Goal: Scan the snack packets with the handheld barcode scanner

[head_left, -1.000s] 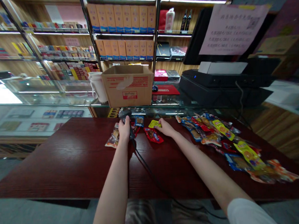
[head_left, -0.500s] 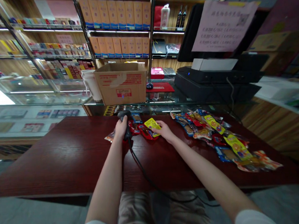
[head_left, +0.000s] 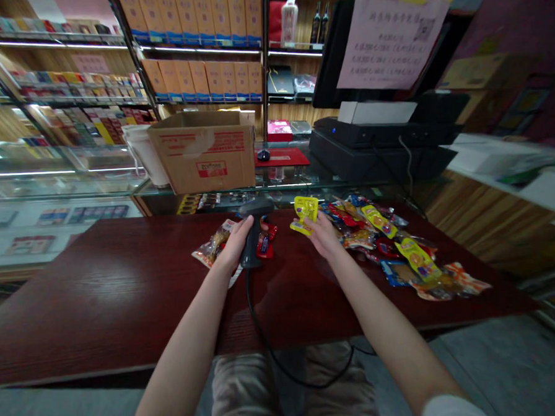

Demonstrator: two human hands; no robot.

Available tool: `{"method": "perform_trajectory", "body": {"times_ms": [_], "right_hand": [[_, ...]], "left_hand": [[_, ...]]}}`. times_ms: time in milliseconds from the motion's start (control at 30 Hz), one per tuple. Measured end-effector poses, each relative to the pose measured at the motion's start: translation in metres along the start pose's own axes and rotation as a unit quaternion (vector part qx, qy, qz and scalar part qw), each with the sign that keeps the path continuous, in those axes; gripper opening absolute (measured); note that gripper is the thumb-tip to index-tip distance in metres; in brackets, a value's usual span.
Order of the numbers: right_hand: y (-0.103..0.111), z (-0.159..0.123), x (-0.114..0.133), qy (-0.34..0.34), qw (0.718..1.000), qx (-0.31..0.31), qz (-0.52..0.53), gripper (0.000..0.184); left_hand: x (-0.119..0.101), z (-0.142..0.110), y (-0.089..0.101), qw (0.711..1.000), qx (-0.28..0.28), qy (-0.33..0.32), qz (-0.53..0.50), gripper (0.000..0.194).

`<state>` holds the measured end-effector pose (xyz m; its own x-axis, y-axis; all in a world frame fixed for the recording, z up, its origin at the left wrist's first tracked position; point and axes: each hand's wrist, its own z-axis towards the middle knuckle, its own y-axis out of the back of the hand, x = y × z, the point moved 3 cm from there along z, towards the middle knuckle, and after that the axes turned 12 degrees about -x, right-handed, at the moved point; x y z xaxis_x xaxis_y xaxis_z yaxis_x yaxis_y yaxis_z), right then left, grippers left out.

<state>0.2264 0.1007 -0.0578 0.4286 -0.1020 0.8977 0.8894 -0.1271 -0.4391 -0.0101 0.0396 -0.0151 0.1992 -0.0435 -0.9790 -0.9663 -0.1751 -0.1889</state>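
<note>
One dark red wood desk (head_left: 100, 292) spans the lower frame; behind it stands a glass display counter (head_left: 57, 182) carrying an open cardboard box (head_left: 205, 162), a white mug-like container (head_left: 145, 159) and a black till unit (head_left: 377, 156); shelves of boxed goods (head_left: 200, 69) rise behind, and a pink printed notice (head_left: 390, 40) hangs upper right.

On the desk, a loose spread of snack packets (head_left: 377, 246) lies right of centre; a clear packet (head_left: 212, 245) lies just left of the left grip (head_left: 233, 241), and a red packet (head_left: 266, 243) lies just right of the scanner.

Both forearms reach forward from the lower frame, elbows low; the left grip is closed around the handle of a black corded barcode scanner (head_left: 253, 243), its head up and pointing away from the person, its cable dropping off the desk edge; the right grip (head_left: 323, 236) is nearly closed, pinching a yellow snack packet (head_left: 304, 213) by its lower edge, clear of the desk.

That packet stands just right of the scanner head, long axis near upright, tilted slightly; the right grip is the nearer one, and its face is not squarely toward the scanner, as far as can be judged.
</note>
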Motion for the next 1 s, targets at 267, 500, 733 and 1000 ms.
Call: {"method": "perform_trajectory", "body": {"times_ms": [267,500,733,1000], "right_hand": [[0.005,0.000,0.007,-0.041,0.996,-0.022,0.076,0.043],[-0.005,-0.007,0.006,-0.036,0.996,-0.010,0.084,0.047],[-0.009,-0.009,0.005,-0.029,0.996,-0.010,0.085,0.051],[-0.004,-0.004,0.021,0.107,0.993,-0.040,-0.035,0.045]], "left_hand": [[0.014,-0.011,-0.025,0.996,0.079,-0.021,0.036,0.066],[0.021,-0.017,-0.032,0.993,0.104,-0.012,0.055,0.067],[0.019,-0.018,-0.037,0.995,0.090,-0.022,0.034,0.059],[0.014,-0.008,-0.023,0.999,0.048,-0.001,0.013,0.051]]}}
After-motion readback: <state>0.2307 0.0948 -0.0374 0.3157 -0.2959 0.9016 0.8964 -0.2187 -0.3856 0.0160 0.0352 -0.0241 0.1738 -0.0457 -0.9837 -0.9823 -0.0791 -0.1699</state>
